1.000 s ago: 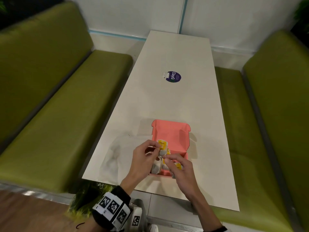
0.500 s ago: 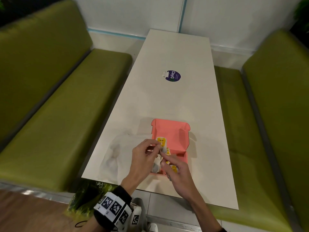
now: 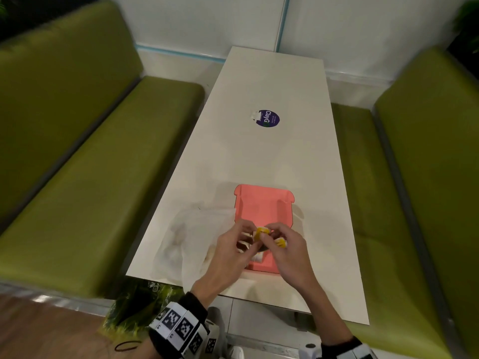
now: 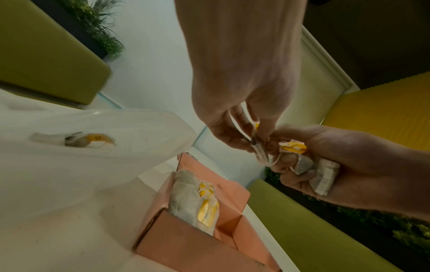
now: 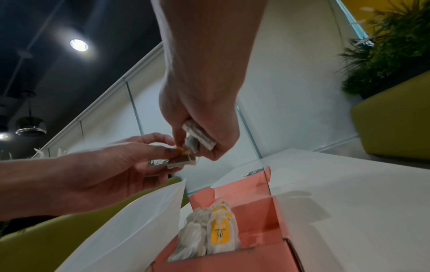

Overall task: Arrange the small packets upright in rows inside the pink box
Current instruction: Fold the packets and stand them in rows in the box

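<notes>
The pink box (image 3: 261, 211) lies open on the table's near end, with a row of white packets with yellow tags (image 5: 216, 231) standing upright in its left part. Both hands hover just above the near half of the box. My left hand (image 3: 252, 235) pinches one small packet (image 4: 258, 149) by its top. My right hand (image 3: 268, 233) grips a small bunch of packets (image 4: 321, 171) and its fingertips touch the packet that the left hand pinches. The hands hide the near part of the box in the head view.
A clear plastic bag (image 3: 191, 239) lies left of the box with one packet (image 4: 88, 139) inside. A round purple sticker (image 3: 268, 118) sits mid-table. Green benches (image 3: 85, 177) flank the long white table (image 3: 272, 156); its near edge runs under my wrists.
Both hands stayed above the near half of the box. Their fingertips have drawn together around a yellow-tagged packet, a little farther in over the box.
</notes>
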`<state>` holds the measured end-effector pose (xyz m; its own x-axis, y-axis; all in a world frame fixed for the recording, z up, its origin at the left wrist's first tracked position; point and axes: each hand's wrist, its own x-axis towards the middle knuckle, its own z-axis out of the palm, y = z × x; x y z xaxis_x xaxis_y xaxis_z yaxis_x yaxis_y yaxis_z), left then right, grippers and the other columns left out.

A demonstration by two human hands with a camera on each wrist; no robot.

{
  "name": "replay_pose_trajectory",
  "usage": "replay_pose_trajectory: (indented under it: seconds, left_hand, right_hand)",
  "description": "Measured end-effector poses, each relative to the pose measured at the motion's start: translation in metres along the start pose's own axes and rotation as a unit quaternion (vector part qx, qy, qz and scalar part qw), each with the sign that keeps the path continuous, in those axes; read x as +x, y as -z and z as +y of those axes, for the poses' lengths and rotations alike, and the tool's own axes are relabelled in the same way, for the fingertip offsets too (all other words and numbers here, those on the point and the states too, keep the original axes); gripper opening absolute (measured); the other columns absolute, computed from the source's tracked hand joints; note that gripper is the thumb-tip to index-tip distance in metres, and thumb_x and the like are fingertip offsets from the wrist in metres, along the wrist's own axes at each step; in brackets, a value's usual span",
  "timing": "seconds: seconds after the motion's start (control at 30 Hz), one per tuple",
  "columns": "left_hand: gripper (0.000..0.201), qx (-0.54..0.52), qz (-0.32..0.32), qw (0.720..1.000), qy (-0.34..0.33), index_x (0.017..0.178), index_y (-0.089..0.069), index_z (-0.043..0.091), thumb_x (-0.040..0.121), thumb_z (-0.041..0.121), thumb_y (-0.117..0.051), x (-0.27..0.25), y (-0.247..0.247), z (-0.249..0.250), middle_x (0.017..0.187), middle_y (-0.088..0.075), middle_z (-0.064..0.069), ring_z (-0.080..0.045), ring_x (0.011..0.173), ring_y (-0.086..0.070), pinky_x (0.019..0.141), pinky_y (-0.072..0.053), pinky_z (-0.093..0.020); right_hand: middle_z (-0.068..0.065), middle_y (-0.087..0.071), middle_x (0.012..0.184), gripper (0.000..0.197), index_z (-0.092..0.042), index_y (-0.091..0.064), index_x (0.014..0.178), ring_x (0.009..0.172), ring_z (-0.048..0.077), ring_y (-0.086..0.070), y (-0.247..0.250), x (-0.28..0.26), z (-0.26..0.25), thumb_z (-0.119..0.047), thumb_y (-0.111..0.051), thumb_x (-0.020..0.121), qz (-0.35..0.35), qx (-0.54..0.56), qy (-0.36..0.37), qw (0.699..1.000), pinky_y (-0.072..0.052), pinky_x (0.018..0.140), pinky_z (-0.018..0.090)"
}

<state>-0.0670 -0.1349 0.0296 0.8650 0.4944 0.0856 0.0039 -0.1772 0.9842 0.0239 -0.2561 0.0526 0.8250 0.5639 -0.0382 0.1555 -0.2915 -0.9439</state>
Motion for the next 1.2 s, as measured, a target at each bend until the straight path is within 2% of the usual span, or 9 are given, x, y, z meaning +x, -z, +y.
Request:
replay_pose_trajectory:
  seconds: [0.1, 0.27, 0.37, 0.43, 0.53, 0.6, 0.67, 0.9, 1.2]
  left_hand:
    - [0.030, -0.008, -0.014, 1.000, -0.003, 0.107, -0.054, 0.027, 0.090, 0.009, -0.071, 0.000, 0.000, -0.002, 0.091, -0.070, 0.009, -0.015, 0.079, -0.070, 0.064, -0.054, -0.027]
    - [0.038, 0.038, -0.036, 0.999, 0.008, 0.113, -0.048, 0.034, 0.091, 0.013, -0.071, 0.002, -0.002, -0.008, 0.091, -0.069, 0.009, -0.008, 0.084, -0.067, 0.066, -0.052, -0.019]
    - [0.039, 0.088, -0.055, 0.995, 0.016, 0.121, -0.046, 0.033, 0.092, 0.019, -0.068, -0.003, -0.004, -0.020, 0.104, -0.062, 0.010, -0.005, 0.093, -0.063, 0.073, -0.056, -0.023]
    - [0.031, 0.136, -0.085, 0.987, -0.003, 0.119, -0.048, 0.030, 0.094, 0.024, -0.064, -0.008, -0.004, -0.028, 0.106, -0.059, 0.010, -0.006, 0.092, -0.061, 0.076, -0.055, -0.027]
    - [0.021, 0.269, -0.128, 0.952, -0.069, 0.110, -0.051, 0.029, 0.092, 0.033, -0.059, -0.016, -0.005, -0.039, 0.104, -0.058, 0.007, -0.012, 0.097, -0.054, 0.081, -0.052, -0.032]
    - [0.023, 0.376, -0.147, 0.908, -0.108, 0.109, -0.053, 0.027, 0.089, 0.038, -0.057, -0.021, -0.009, -0.046, 0.111, -0.061, 0.004, -0.021, 0.106, -0.052, 0.095, -0.048, -0.040]
    - [0.026, 0.425, -0.186, 0.881, -0.090, 0.115, -0.057, 0.023, 0.091, 0.035, -0.058, -0.024, -0.015, -0.047, 0.121, -0.063, 0.002, -0.025, 0.115, -0.054, 0.106, -0.040, -0.046]
    - [0.028, 0.399, -0.232, 0.886, -0.049, 0.123, -0.054, 0.019, 0.097, 0.028, -0.053, -0.023, -0.019, -0.051, 0.126, -0.054, 0.000, -0.022, 0.115, -0.051, 0.093, -0.045, -0.035]
    - [0.029, 0.402, -0.243, 0.881, -0.050, 0.125, -0.052, 0.018, 0.098, 0.029, -0.053, -0.021, -0.019, -0.054, 0.128, -0.052, -0.001, -0.022, 0.117, -0.049, 0.096, -0.044, -0.037]
  right_hand:
    - [-0.006, -0.068, 0.076, 0.017, -0.027, -0.069, 0.083, 0.075, 0.009, -0.063, 0.005, 0.003, -0.004, -0.011, -0.070, 0.088, 0.002, -0.007, 0.018, 1.000, -0.049, 0.070, 0.020]
    - [-0.009, -0.067, 0.078, 0.016, -0.025, -0.066, 0.081, 0.080, 0.009, -0.061, 0.010, 0.001, -0.003, -0.012, -0.067, 0.089, -0.014, -0.040, 0.023, 0.999, -0.047, 0.073, 0.020]
    - [-0.012, -0.066, 0.079, 0.013, -0.024, -0.064, 0.083, 0.081, 0.005, -0.060, 0.017, 0.001, 0.010, -0.014, -0.066, 0.091, -0.018, -0.094, 0.017, 0.995, -0.046, 0.071, 0.016]
    - [-0.014, -0.066, 0.079, 0.015, -0.026, -0.062, 0.082, 0.078, 0.005, -0.061, 0.020, 0.001, 0.026, -0.016, -0.065, 0.091, -0.029, -0.142, -0.017, 0.989, -0.051, 0.072, 0.024]
    - [-0.013, -0.067, 0.080, 0.014, -0.031, -0.059, 0.080, 0.068, 0.012, -0.065, 0.021, 0.005, 0.047, -0.023, -0.059, 0.091, -0.044, -0.206, -0.092, 0.973, -0.058, 0.063, 0.044]
    - [-0.013, -0.065, 0.081, 0.015, -0.032, -0.058, 0.080, 0.069, 0.014, -0.066, 0.018, 0.011, 0.053, -0.023, -0.055, 0.092, -0.045, -0.241, -0.120, 0.962, -0.058, 0.062, 0.046]
    - [-0.006, -0.064, 0.084, 0.016, -0.030, -0.057, 0.080, 0.071, 0.020, -0.064, 0.014, 0.017, 0.054, -0.024, -0.053, 0.093, -0.044, -0.279, -0.135, 0.950, -0.059, 0.062, 0.046]
    - [0.008, -0.059, 0.098, 0.013, -0.022, -0.059, 0.091, 0.084, 0.026, -0.055, -0.005, 0.039, 0.053, -0.024, -0.047, 0.096, -0.042, -0.347, -0.159, 0.923, -0.048, 0.072, 0.036]
    - [0.009, -0.061, 0.100, 0.014, -0.018, -0.058, 0.096, 0.086, 0.025, -0.048, -0.014, 0.045, 0.056, -0.024, -0.046, 0.098, -0.017, -0.321, -0.180, 0.930, -0.043, 0.071, 0.036]
